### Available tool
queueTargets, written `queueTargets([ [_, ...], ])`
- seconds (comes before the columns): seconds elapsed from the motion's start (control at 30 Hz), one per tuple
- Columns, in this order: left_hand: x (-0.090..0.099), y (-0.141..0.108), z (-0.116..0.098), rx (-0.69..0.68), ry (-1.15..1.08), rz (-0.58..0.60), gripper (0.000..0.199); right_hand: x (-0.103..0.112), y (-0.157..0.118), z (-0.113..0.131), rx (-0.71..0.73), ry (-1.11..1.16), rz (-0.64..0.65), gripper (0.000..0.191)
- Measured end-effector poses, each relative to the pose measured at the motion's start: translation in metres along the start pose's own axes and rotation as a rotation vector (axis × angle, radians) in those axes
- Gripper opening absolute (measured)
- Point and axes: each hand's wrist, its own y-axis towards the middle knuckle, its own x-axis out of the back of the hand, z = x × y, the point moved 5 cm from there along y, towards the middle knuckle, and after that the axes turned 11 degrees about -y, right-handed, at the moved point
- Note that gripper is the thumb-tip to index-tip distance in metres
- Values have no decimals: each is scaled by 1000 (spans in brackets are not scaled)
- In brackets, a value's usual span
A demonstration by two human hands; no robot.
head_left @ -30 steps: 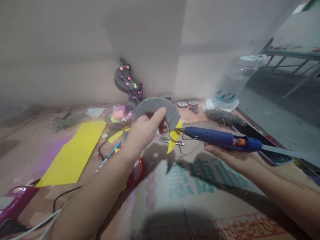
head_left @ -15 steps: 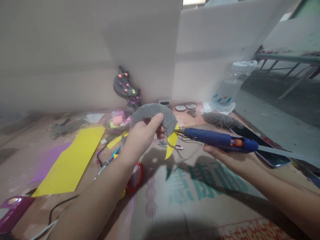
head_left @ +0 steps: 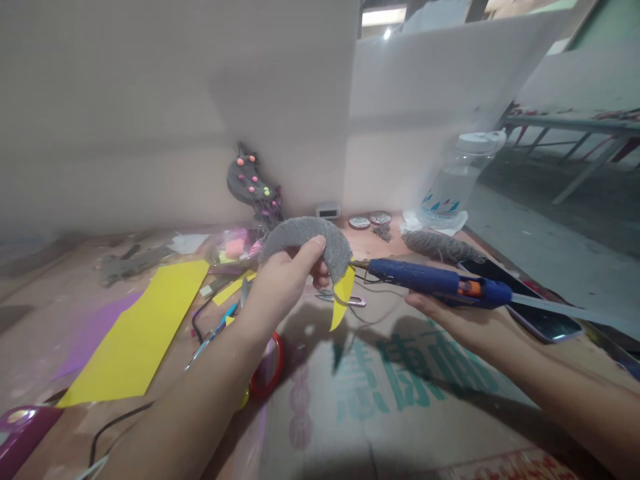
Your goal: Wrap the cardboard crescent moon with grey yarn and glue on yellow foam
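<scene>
A grey yarn-wrapped crescent [head_left: 306, 233] is held up in my left hand [head_left: 290, 270], the thumb pressed on its front. A pointed yellow piece [head_left: 342, 298] hangs from the crescent's right end. My right hand [head_left: 440, 310] is closed round a blue glue gun [head_left: 430, 279] with a clear glue stick out of its back. The gun's nozzle touches or nearly touches the place where yellow meets grey. A strand of grey yarn dangles below.
Yellow sheet [head_left: 143, 333], purple sheet [head_left: 95, 333] and red-handled scissors [head_left: 270, 370] lie left. Behind stand a decorated grey crescent [head_left: 250, 183] and a water bottle [head_left: 445, 187]. A phone [head_left: 545, 317] and yarn bundle [head_left: 440, 245] are at the right, cardboard [head_left: 380, 427] in front.
The view has tilted up slightly, so the table items sit a little lower. Both hands keep their hold, and the nozzle stays at the crescent's right end.
</scene>
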Motion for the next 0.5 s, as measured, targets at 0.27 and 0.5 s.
queueTargets([
  [0.27, -2, 1, 3, 19, -80, 54, 41, -1, 5, -13, -19, 16, 9, 39],
  [0.5, 2, 2, 2, -6, -51, 3, 39, -6, 7, -19, -68, 36, 80, 36],
])
